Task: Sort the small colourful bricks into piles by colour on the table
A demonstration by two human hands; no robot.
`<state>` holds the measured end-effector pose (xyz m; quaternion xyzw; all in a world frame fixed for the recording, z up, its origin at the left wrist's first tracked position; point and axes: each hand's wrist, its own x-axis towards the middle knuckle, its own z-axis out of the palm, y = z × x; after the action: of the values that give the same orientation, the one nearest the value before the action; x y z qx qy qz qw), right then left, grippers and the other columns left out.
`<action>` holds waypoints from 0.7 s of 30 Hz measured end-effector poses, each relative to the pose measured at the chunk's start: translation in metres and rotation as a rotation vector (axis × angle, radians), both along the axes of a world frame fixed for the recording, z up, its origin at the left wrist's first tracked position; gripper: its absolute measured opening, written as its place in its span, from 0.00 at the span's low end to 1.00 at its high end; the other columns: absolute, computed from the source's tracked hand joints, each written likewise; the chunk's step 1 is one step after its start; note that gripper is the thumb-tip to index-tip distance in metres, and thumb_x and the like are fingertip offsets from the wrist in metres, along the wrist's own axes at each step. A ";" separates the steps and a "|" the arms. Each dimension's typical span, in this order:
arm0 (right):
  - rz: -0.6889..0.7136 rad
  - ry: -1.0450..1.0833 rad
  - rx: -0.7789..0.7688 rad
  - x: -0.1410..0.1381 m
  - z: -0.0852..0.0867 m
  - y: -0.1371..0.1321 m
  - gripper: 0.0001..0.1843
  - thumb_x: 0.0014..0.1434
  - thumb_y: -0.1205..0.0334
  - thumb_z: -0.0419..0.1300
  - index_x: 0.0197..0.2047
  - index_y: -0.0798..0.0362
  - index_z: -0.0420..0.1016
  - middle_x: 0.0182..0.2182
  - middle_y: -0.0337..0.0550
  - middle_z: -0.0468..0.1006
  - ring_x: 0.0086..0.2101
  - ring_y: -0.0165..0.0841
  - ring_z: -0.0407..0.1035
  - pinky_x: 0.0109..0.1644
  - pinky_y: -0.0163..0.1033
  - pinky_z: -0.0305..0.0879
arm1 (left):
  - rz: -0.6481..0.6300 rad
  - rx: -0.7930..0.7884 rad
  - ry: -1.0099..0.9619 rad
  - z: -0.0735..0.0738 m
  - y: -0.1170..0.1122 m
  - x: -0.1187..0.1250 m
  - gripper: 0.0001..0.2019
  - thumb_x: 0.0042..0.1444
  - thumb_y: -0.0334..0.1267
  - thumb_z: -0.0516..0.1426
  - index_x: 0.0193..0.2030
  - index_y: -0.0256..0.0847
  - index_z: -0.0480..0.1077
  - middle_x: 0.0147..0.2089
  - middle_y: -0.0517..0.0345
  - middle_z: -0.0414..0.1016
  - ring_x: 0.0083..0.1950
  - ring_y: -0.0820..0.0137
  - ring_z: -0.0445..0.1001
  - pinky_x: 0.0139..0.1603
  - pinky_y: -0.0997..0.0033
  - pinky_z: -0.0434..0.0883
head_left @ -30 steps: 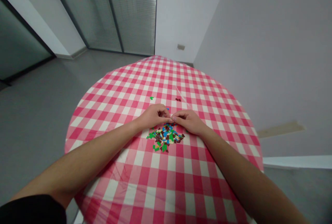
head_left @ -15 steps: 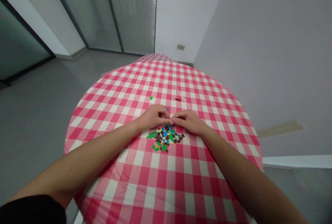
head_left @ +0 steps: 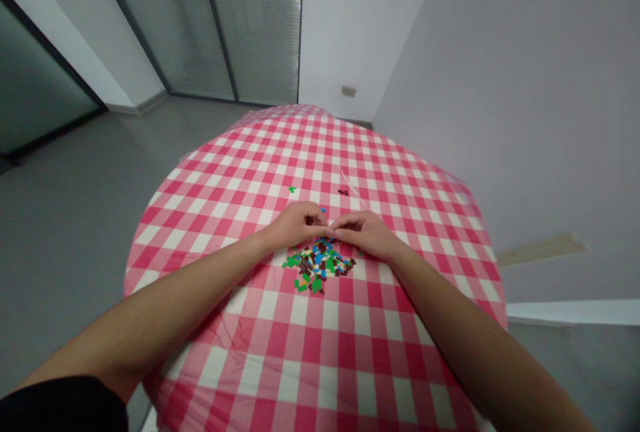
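Note:
Just beyond a pile of small flat plastic pieces in green, blue, brown and pale colours, my two hands meet fingertip to fingertip. My left hand is closed in a pinch, thumb against the curled fingers. My right hand pinches too, its tips touching those of the left. Whatever sits between the fingertips is too small and too hidden to name. A blue piece lies just past the left fingers.
The round table wears a red and white checked cloth. Farther out on it lie a green piece and a brown piece. A wall rises close on the right, and a glass partition stands behind.
Both hands stay in nearly the same place, with only a slight shift of the right hand and its fingertips. The pile and the loose pieces have not moved.

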<state>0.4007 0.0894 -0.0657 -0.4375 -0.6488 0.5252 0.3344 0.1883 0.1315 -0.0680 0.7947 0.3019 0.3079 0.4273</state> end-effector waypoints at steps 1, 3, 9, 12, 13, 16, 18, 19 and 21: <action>-0.009 0.007 -0.009 0.000 0.000 0.000 0.15 0.51 0.52 0.69 0.38 0.54 0.83 0.33 0.46 0.83 0.32 0.34 0.75 0.37 0.38 0.70 | 0.008 0.003 -0.002 0.000 0.000 0.000 0.10 0.51 0.42 0.66 0.28 0.37 0.76 0.27 0.59 0.72 0.28 0.74 0.67 0.30 0.73 0.62; -0.033 0.009 -0.025 -0.001 0.000 0.000 0.15 0.50 0.53 0.70 0.38 0.54 0.83 0.33 0.46 0.83 0.32 0.34 0.76 0.37 0.38 0.71 | 0.027 0.017 -0.012 0.001 -0.001 0.000 0.08 0.51 0.41 0.66 0.31 0.38 0.77 0.29 0.58 0.73 0.28 0.75 0.66 0.30 0.73 0.63; -0.078 -0.046 -0.008 -0.004 0.005 -0.001 0.14 0.50 0.52 0.69 0.34 0.54 0.82 0.30 0.44 0.82 0.31 0.33 0.74 0.36 0.38 0.69 | 0.033 0.045 -0.052 0.003 -0.002 -0.001 0.08 0.52 0.41 0.65 0.35 0.40 0.79 0.33 0.56 0.75 0.30 0.74 0.68 0.31 0.71 0.65; -0.078 -0.063 0.012 -0.005 0.006 -0.001 0.14 0.52 0.51 0.67 0.34 0.54 0.82 0.29 0.44 0.82 0.30 0.32 0.74 0.35 0.37 0.68 | 0.029 0.038 -0.041 0.004 -0.002 -0.001 0.08 0.53 0.42 0.65 0.35 0.41 0.80 0.33 0.56 0.76 0.30 0.74 0.68 0.31 0.71 0.66; -0.083 -0.064 0.016 -0.006 0.006 -0.001 0.14 0.52 0.51 0.67 0.34 0.54 0.82 0.29 0.43 0.82 0.30 0.32 0.73 0.35 0.37 0.68 | 0.029 0.033 -0.037 0.004 -0.001 -0.001 0.08 0.53 0.42 0.65 0.35 0.41 0.80 0.33 0.55 0.76 0.30 0.74 0.68 0.31 0.71 0.66; -0.104 -0.068 0.022 -0.006 0.004 -0.001 0.14 0.53 0.51 0.66 0.33 0.54 0.81 0.29 0.43 0.81 0.29 0.32 0.73 0.33 0.36 0.66 | 0.033 0.022 -0.036 0.003 -0.001 -0.001 0.08 0.53 0.43 0.65 0.35 0.41 0.80 0.33 0.55 0.76 0.30 0.74 0.68 0.30 0.71 0.65; -0.110 -0.068 0.027 -0.006 0.003 0.000 0.13 0.53 0.52 0.66 0.33 0.54 0.81 0.28 0.43 0.81 0.29 0.31 0.72 0.33 0.36 0.65 | 0.037 0.021 -0.037 0.002 -0.001 -0.001 0.08 0.52 0.43 0.65 0.34 0.41 0.80 0.32 0.56 0.76 0.29 0.74 0.68 0.29 0.72 0.65; -0.108 -0.070 0.031 -0.005 0.002 0.000 0.13 0.54 0.52 0.66 0.33 0.54 0.81 0.28 0.43 0.81 0.29 0.31 0.72 0.33 0.36 0.65 | 0.039 0.022 -0.034 0.002 -0.001 -0.001 0.08 0.52 0.42 0.65 0.34 0.40 0.80 0.31 0.56 0.75 0.28 0.75 0.68 0.29 0.72 0.64; -0.096 -0.081 0.044 -0.005 0.002 0.000 0.13 0.56 0.52 0.64 0.33 0.54 0.80 0.28 0.43 0.80 0.28 0.31 0.71 0.33 0.36 0.64 | 0.046 0.024 -0.025 0.002 -0.002 0.000 0.07 0.52 0.42 0.65 0.33 0.40 0.79 0.31 0.57 0.75 0.27 0.75 0.67 0.28 0.72 0.64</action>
<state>0.3959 0.0894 -0.0639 -0.4813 -0.6515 0.4761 0.3424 0.1882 0.1298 -0.0659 0.7886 0.3109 0.3312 0.4145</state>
